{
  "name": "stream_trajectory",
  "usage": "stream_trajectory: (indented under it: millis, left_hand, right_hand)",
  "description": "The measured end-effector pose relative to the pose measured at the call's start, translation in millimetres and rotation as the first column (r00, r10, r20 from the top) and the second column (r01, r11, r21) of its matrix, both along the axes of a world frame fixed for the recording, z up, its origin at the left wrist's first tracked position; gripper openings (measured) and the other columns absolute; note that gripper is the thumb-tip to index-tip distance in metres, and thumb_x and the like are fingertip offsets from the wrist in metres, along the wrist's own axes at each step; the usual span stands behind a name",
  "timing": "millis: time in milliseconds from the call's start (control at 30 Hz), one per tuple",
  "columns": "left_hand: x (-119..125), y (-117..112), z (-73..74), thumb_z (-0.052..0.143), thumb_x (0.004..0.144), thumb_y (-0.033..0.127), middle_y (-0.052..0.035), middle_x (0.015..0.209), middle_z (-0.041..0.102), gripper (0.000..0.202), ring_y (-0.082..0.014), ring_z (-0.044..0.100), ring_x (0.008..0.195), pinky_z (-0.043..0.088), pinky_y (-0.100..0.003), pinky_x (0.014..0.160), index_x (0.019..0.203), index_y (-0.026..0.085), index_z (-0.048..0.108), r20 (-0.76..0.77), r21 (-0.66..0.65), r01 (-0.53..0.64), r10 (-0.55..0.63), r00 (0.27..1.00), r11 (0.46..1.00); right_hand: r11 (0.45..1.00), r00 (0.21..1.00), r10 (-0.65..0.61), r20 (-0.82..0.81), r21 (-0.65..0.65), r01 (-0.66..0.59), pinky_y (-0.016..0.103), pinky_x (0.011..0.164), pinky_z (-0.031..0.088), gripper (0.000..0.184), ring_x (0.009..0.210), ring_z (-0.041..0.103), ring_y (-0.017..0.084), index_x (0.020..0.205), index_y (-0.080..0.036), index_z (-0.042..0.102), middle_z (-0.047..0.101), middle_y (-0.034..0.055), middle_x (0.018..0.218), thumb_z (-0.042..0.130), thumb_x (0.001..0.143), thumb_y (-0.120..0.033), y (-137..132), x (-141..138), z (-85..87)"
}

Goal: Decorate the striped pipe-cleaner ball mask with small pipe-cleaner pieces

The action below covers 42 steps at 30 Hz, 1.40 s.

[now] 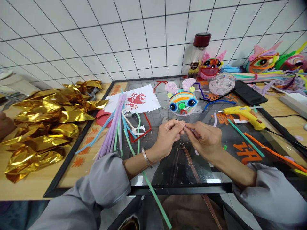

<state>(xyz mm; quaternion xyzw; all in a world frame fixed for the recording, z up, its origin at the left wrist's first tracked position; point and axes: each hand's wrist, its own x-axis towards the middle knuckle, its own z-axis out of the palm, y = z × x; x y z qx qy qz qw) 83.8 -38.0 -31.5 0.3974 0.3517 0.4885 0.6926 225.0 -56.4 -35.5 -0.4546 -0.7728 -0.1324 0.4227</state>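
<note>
Above the dark glass board, my left hand (169,135) and my right hand (205,138) meet fingertip to fingertip, both closed in a pinch. Between them shows a bit of lilac pipe cleaner (186,125); the fingers hide most of it. Just beyond stands a round lion-like head (182,103) of coloured pipe cleaners, with big blue eyes and pink ears. A bundle of lilac pipe cleaners (112,127) lies left of my left hand, mixed with green and blue ones. A short lilac strip (215,119) rests past my right hand.
A yellow glue gun (247,115) lies at right, its cord running off the edge. Nearby are a black phone (250,92), a lidded bottle (198,56) and more coloured heads (211,65). Crumpled gold foil (48,118) covers the left. Another person's hand (6,125) shows there.
</note>
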Motion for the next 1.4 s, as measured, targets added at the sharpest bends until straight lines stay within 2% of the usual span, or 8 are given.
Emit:
stream_trajectory:
  millis: [200,733,1133,1400]
  left_hand:
    - [0.2,-2.1,1.1,0.072,0.071,0.036,0.0025,0.061,0.057,0.027,-0.0017,0.041,0.046,0.027,-0.017,0.043,0.072,0.012,0.061,-0.006,0.04,-0.001,0.002,1.0,0.999]
    - [-1.3,-5.8,-1.1,0.078,0.066,0.035,0.0016,0.062,0.061,0.027,-0.0029,0.046,0.047,0.033,-0.017,0.043,0.073,0.012,0.064,0.089,0.009,0.0,-0.001,0.996,1.0]
    - [-3.8,-7.2,-3.1,0.076,0.068,0.037,0.0012,0.062,0.06,0.028,-0.003,0.044,0.047,0.033,-0.017,0.043,0.072,0.012,0.064,0.0,0.017,-0.01,0.01,1.0,1.0]
    - [-7.5,-7.1,-2.6,0.072,0.069,0.033,0.0028,0.057,0.056,0.024,-0.0022,0.041,0.043,0.029,-0.016,0.041,0.068,0.012,0.06,-0.093,0.017,-0.02,0.022,0.995,1.0]
  right_hand:
    - [1.0,0.999,0.021,-0.035,0.001,-0.021,0.021,0.048,0.033,0.016,0.045,0.044,0.007,0.074,-0.015,0.066,0.053,-0.0032,0.052,0.058,0.087,-0.018,1.9,1.3,1.1]
    - [0.999,0.996,0.032,-0.084,0.025,-0.03,0.021,0.049,0.034,0.012,0.046,0.045,0.007,0.076,-0.015,0.066,0.054,-0.0031,0.053,0.061,0.086,-0.019,0.4,0.0,1.0]
    - [1.0,0.998,0.031,-0.049,0.004,-0.03,0.022,0.049,0.036,0.015,0.046,0.046,0.008,0.075,-0.016,0.066,0.054,-0.0028,0.052,0.059,0.087,-0.019,-4.5,-1.7,1.7]
    - [0.996,0.996,0.085,0.01,0.034,-0.086,0.023,0.051,0.035,0.016,0.048,0.046,0.009,0.072,-0.016,0.064,0.056,-0.0016,0.053,0.057,0.087,-0.015,-5.9,-3.6,2.1]
